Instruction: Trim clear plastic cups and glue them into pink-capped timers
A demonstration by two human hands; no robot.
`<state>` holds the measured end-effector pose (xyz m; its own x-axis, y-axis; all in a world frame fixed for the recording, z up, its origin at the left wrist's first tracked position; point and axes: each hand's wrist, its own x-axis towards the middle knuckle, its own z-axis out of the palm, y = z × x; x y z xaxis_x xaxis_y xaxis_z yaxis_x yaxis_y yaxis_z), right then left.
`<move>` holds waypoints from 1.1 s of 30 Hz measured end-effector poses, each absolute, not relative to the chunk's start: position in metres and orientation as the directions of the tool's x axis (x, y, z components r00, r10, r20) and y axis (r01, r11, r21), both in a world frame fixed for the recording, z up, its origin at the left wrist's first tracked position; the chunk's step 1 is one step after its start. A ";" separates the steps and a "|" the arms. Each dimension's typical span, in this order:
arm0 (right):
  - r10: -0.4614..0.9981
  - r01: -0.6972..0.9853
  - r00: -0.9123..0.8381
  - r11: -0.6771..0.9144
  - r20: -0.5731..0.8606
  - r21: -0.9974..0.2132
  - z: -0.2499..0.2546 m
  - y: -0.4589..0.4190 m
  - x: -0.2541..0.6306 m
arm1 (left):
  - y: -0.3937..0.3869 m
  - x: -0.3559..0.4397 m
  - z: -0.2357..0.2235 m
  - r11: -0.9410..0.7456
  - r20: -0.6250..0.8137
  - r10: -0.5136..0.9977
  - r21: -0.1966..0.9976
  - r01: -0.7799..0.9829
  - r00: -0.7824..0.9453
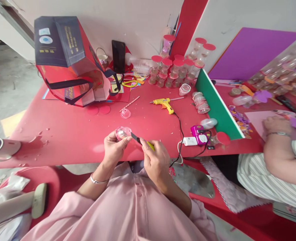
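Note:
My left hand (pixel 113 147) is closed around a small clear plastic dome lid (pixel 122 133), held just above the near part of the red table. My right hand (pixel 156 159) grips a knife (pixel 136 137) with a dark blade and a yellow-green handle. The blade's tip meets the lid's right edge, close to my left thumb. Beyond my hands, another clear dome lid (pixel 125 113) lies beside a striped paper straw (pixel 129 104). A yellow glue gun (pixel 164 104) rests farther right, its cord running to the table's front edge.
Clear cups with red discs (pixel 170 72) stand stacked at the back. A red and navy bag (pixel 62 63) is at left, a metal mug (pixel 4 147) at the left edge. A pink power adapter (pixel 200 135) sits near a green divider (pixel 216 103); a co-worker's arm (pixel 280 147) is beyond.

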<state>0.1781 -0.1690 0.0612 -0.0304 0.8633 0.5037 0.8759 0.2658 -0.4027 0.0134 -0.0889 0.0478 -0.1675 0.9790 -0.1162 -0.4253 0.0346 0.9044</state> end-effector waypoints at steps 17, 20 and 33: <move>0.862 0.863 -0.030 0.278 0.506 -0.422 0.068 -0.167 0.178 | -0.086 0.009 0.040 0.025 -0.095 0.985 0.906 -0.422 -0.147; 0.869 0.865 -0.028 0.269 0.494 -0.424 0.068 -0.167 0.178 | -0.087 0.010 0.039 0.025 -0.094 0.984 0.911 -0.412 -0.149; 0.871 0.867 -0.025 0.263 0.491 -0.423 0.069 -0.170 0.178 | -0.087 0.014 0.041 0.013 -0.082 0.985 0.912 -0.410 -0.152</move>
